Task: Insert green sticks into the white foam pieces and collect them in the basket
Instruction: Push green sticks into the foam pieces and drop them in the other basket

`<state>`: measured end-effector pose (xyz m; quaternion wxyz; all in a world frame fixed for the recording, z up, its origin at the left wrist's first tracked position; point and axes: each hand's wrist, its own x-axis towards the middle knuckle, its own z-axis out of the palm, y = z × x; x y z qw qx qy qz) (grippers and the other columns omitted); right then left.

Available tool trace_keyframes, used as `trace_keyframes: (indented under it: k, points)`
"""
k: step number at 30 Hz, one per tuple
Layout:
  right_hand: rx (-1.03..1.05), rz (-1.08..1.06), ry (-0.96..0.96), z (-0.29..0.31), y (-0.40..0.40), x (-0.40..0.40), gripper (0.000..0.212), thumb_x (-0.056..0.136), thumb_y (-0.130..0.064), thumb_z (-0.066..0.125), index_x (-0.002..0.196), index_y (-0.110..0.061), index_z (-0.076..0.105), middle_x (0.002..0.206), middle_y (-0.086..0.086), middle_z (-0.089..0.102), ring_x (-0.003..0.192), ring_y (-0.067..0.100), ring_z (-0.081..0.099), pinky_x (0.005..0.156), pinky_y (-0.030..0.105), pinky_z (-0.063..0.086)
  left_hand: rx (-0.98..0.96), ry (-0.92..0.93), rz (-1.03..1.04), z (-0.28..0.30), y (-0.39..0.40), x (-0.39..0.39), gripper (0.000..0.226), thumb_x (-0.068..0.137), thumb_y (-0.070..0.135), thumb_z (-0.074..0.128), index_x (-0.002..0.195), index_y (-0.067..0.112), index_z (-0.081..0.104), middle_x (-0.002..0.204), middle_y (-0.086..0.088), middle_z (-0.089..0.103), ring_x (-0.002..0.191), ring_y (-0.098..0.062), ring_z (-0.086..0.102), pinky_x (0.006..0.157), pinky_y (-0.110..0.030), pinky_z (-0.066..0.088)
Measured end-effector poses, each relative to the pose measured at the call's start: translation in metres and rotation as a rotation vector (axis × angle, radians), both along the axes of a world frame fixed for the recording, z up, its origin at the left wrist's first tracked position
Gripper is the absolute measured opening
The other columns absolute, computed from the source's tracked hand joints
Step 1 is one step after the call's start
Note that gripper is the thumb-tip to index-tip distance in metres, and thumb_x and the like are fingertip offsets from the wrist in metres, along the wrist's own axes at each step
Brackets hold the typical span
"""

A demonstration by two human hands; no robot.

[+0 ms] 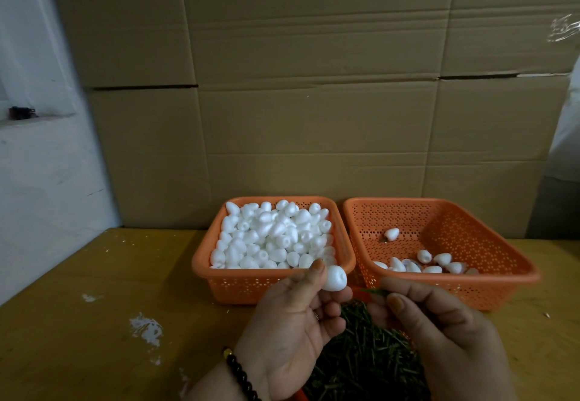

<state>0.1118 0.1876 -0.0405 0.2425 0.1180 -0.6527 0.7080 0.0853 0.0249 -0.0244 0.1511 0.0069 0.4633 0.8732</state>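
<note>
On the yellow table, head view: two orange perforated baskets stand side by side against a cardboard wall (pixel 314 87), with the hands working just in front of them.
Left basket (pixel 207 270): heaped nearly to the rim with plain white foam pieces (pixel 273 237); this reads as the untouched supply, and it is large.
Right basket (pixel 518 270): holds only a handful of collected foam pieces (pixel 423 264) lying along its near side, plus one apart toward the middle; whether each carries a stick is too small to tell.
Left hand (pixel 292 322): pinches a single egg-shaped foam piece (pixel 334 279) between thumb and fingertips, raised just in front of the left basket's near wall, its dimpled end turned toward the right hand.
Right hand (pixel 439 325): fingers curled, thumb and forefinger pinching a thin green stick (pixel 372 291) whose tip points at the foam piece, close to it but not yet in.
Stick supply (pixel 364 356): a dense pile of green sticks lies below and between the hands.
Bead bracelet (pixel 240 372): dark beads on the left wrist.
Step in hand: by my judgement, lining up stick and foam for insertion.
Progress: early; a few pieces appear done and dropped in the right basket, most of the foam remains to be worked.
</note>
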Motion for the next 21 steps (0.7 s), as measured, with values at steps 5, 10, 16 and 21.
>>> trace_keyframes:
  k: [5, 10, 16, 21]
  points:
    - [-0.039, 0.002, -0.007, 0.003, 0.000, 0.000, 0.028, 0.061, -0.032, 0.082, 0.085, -0.020, 0.076, 0.078, 0.015, 0.073, 0.070, 0.028, 0.072, 0.062, 0.026, 0.058, -0.053, 0.004, 0.001, 0.002, 0.003, 0.003, 0.035, 0.071, 0.034, 0.069, 0.092, 0.007, 0.068, 0.076, -0.012, 0.068, 0.059, -0.012, 0.058, 0.053, -0.024, 0.050]
    - [0.029, -0.038, 0.004, 0.002, 0.002, 0.000, 0.021, 0.066, -0.008, 0.066, 0.082, -0.018, 0.075, 0.077, 0.012, 0.073, 0.066, 0.022, 0.071, 0.062, 0.021, 0.056, -0.093, 0.029, 0.010, 0.002, 0.007, 0.005, 0.034, 0.069, 0.035, 0.069, 0.088, 0.006, 0.069, 0.075, -0.012, 0.067, 0.058, -0.012, 0.056, 0.051, -0.024, 0.049]
    - [0.177, -0.101, 0.026, 0.000, 0.001, 0.002, 0.015, 0.069, -0.029, 0.071, 0.084, -0.027, 0.074, 0.084, 0.003, 0.073, 0.071, 0.011, 0.069, 0.069, 0.036, 0.058, -0.127, 0.051, 0.023, 0.002, 0.009, 0.006, 0.034, 0.070, 0.032, 0.069, 0.089, 0.004, 0.069, 0.073, -0.014, 0.068, 0.056, -0.012, 0.055, 0.049, -0.024, 0.048]
    - [0.205, -0.131, 0.024, 0.000, 0.001, 0.002, 0.013, 0.067, -0.032, 0.072, 0.080, -0.032, 0.074, 0.081, 0.003, 0.073, 0.068, 0.010, 0.069, 0.067, 0.032, 0.058, -0.157, 0.079, 0.020, 0.000, 0.011, 0.007, 0.029, 0.071, 0.031, 0.067, 0.084, 0.005, 0.069, 0.070, -0.013, 0.067, 0.054, -0.011, 0.053, 0.049, -0.023, 0.046]
